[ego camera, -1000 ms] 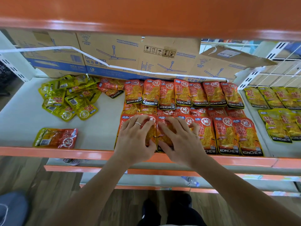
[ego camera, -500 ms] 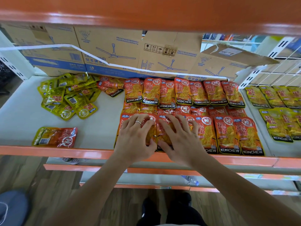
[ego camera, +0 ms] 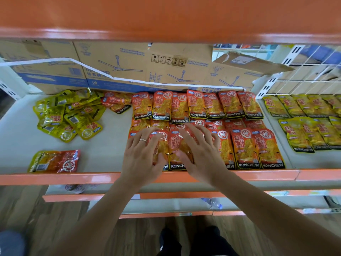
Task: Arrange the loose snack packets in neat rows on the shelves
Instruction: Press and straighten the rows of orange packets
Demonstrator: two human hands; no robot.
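Head view: nearest, the left hand (ego camera: pixel 142 156) and right hand (ego camera: pixel 203 156) lie side by side, slightly apart. Their fingers are spread flat on the front row of red packets (ego camera: pixel 247 150), which sits right at the front edge of the shelf (ego camera: pixel 103 156). Neither hand appears to grip anything; they seem to be pressing and squaring the packets. A lone red packet (ego camera: pixel 55 161) lies crosswise near the front left corner, well apart from the rows. Behind the hands a middle row is mostly buried under its neighbours, then comes the back row of red packets (ego camera: pixel 197 106). A heap of yellow packets (ego camera: pixel 68 115) lies unsorted at the back left, against the cardboard boxes (ego camera: pixel 120 67). The likely risk is that these glossy, overlapping packets slide: a sideways push could skew the whole front row or tip its packets over the front edge
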